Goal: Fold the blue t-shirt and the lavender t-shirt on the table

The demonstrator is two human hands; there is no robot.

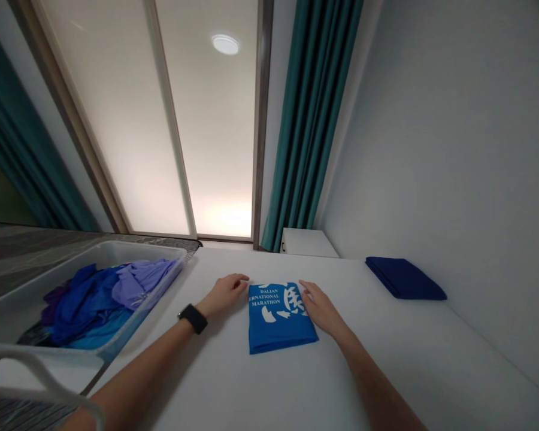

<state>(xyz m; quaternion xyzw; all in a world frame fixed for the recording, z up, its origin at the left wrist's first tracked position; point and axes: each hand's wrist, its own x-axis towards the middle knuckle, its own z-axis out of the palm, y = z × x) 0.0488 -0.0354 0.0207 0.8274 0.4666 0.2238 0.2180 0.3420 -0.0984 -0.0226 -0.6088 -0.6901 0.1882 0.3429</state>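
Note:
A folded bright blue shirt (279, 320) with white "Dalian International Marathon" print lies on the white table (269, 383) in front of me. My left hand (224, 293), with a black watch on its wrist, rests at the shirt's far left corner, fingers curled loosely and touching the cloth. Along the shirt's right edge lies my right hand (320, 308), flat with fingers stretched out and resting on the fabric. Neither hand grips anything.
A clear plastic bin (40, 281) at the left holds several crumpled blue and purple garments (103, 296). A folded dark blue cloth (404, 278) sits at the far right by the wall. A small white cabinet (308, 242) and teal curtains (312, 120) stand behind the table.

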